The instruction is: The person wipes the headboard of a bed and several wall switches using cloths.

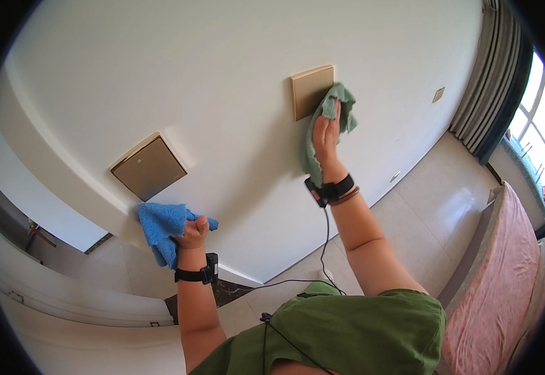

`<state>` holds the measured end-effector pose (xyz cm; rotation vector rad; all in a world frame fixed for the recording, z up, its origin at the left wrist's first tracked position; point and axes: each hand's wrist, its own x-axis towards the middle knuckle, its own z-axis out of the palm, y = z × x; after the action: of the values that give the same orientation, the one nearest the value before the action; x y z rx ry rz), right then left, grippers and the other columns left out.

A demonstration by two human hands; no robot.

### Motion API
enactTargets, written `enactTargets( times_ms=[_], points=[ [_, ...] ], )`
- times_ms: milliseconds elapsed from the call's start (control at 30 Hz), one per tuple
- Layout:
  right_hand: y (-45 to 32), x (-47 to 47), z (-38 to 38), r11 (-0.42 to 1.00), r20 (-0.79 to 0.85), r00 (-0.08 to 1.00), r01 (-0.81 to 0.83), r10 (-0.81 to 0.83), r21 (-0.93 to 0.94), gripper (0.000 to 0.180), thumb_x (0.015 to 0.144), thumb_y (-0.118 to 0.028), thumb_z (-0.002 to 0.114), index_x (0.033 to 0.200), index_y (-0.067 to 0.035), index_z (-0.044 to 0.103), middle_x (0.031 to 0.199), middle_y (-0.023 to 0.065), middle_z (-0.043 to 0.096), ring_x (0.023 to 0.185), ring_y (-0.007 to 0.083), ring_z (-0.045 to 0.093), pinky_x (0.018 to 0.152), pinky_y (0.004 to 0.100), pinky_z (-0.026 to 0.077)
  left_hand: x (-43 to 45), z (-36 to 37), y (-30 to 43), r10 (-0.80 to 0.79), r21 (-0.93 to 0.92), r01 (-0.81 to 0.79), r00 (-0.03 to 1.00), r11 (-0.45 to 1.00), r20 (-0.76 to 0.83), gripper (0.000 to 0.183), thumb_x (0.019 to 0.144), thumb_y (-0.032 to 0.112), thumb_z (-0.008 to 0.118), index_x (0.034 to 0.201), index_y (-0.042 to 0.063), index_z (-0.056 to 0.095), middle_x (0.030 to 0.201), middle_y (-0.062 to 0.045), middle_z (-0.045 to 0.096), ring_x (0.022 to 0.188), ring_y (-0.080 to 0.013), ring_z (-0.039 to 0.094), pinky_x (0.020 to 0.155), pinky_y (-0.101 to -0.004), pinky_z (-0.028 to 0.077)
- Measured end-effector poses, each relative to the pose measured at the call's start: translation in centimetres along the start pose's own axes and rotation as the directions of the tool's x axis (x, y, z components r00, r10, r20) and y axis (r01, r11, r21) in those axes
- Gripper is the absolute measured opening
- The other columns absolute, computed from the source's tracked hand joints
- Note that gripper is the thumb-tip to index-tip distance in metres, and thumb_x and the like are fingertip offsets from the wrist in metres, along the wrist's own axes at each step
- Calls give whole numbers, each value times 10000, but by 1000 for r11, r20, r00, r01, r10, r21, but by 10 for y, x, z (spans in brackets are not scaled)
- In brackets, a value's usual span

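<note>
A blue microfibre cloth [162,227] is bunched in my left hand [192,232]. That hand is just below a gold-toned wall switch [149,168] with a pale frame, close to the wall's edge. My right hand [328,131] presses a green cloth [346,101] to the white wall [235,93]. Folds of this cloth cover the lower right edge of a second gold-toned wall plate [311,91]. Some of my right fingers are hidden under the green cloth.
A thin black cable [296,280] runs between wrist straps across my body. At right stand a bed with a pink cover [493,281] and a grey curtain [478,79] by a window [537,108]. A doorway with a white frame [80,300] lies at left. A smaller wall plate [438,95] sits farther along the wall.
</note>
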<state>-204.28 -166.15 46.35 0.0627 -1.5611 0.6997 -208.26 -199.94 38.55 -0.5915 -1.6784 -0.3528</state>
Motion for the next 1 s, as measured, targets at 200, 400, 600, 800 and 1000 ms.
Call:
enactTargets(
  times_ms=[200,400,600,800,1000],
  points=[
    [-50,-42,25,984,20,988,-154,153,84,456,778,-133,360,1181,79,321,1233,270,296,1137,429,256,985,429,177,-27,7,-21,-64,-4,65,990,998,126,738,816,590,299,1110,-79,403,1067,-215,484,930,-363,496,814,-398,398],
    [-44,-54,32,983,186,982,17,18,-183,507,737,-188,473,1163,64,362,1150,280,369,1054,444,342,915,453,282,-8,2,-8,-8,41,8,1000,999,-14,674,833,536,335,1101,-76,419,1059,-228,491,954,-381,482,847,-428,375],
    [-49,-16,18,975,138,987,112,-86,-194,535,724,-256,526,1150,37,388,1092,255,422,979,442,398,829,460,357,12,-1,10,10,65,-9,1000,998,-28,620,828,528,352,1070,-37,433,1034,-207,471,940,-381,452,831,-442,354],
    [-49,-50,18,945,222,971,152,-88,-289,515,751,-265,486,1148,44,376,1049,251,422,967,433,395,837,458,339,19,-11,7,3,40,-1,998,999,-69,583,806,534,399,995,-11,483,935,-173,515,853,-359,492,771,-422,391],
    [-44,-11,22,984,75,997,23,-9,-179,528,751,-276,470,1136,76,383,1070,256,418,1001,422,373,918,496,245,15,-8,9,-40,-13,40,999,999,14,635,783,541,446,1107,-5,451,1059,-174,501,966,-347,482,853,-429,373]
  ],
)
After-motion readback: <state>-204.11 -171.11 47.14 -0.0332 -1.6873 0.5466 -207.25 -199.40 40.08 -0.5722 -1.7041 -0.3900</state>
